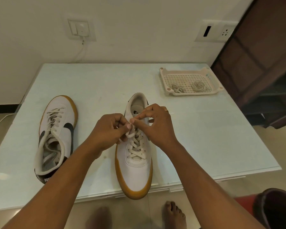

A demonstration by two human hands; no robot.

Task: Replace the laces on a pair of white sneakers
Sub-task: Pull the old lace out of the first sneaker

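A white sneaker with a tan sole (pixel 134 171) stands in the middle of the table, toe toward me and over the front edge. Its cream lace (pixel 136 147) crisscrosses the eyelets. My left hand (pixel 107 131) and my right hand (pixel 157 124) meet above the top eyelets, each pinching a lace end; a small loop shows between the fingertips. The second white sneaker (pixel 56 134) lies on the left, toe away from me, laced, with a dark stripe on its side.
A perforated white plastic tray (pixel 190 70) stands at the back right of the glass-topped table (pixel 213 138) and holds two bundles of grey laces (pixel 197 85). A dark wooden cabinet (pixel 262 63) is at the right. My bare feet (pixel 172 214) show below the table edge.
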